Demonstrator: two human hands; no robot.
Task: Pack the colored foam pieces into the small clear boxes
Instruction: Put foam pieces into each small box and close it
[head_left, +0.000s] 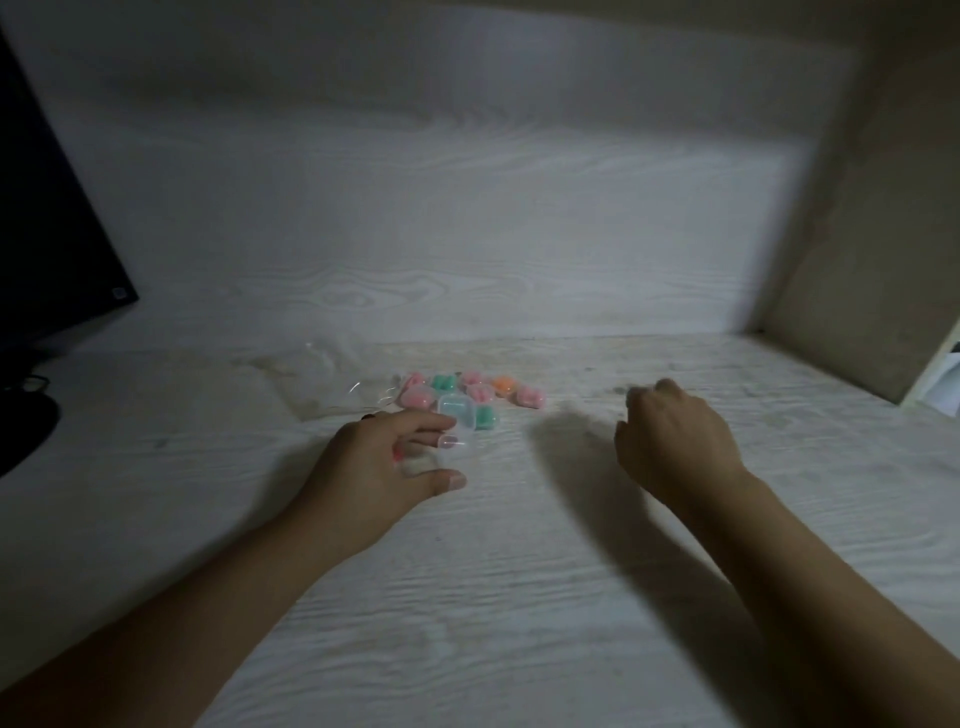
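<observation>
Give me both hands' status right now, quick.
Left hand: open, fingers spread, touching a small clear box; no firm grip visible.
Right hand: curled into a loose fist; whether it holds anything cannot be told.

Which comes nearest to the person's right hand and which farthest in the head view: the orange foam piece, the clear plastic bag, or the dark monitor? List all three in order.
Measured from the right hand:
1. Orange foam piece: to the hand's left, at the right end of the cluster.
2. Clear plastic bag: beyond the cluster, left of centre on the table.
3. Dark monitor: at the far left edge.
</observation>
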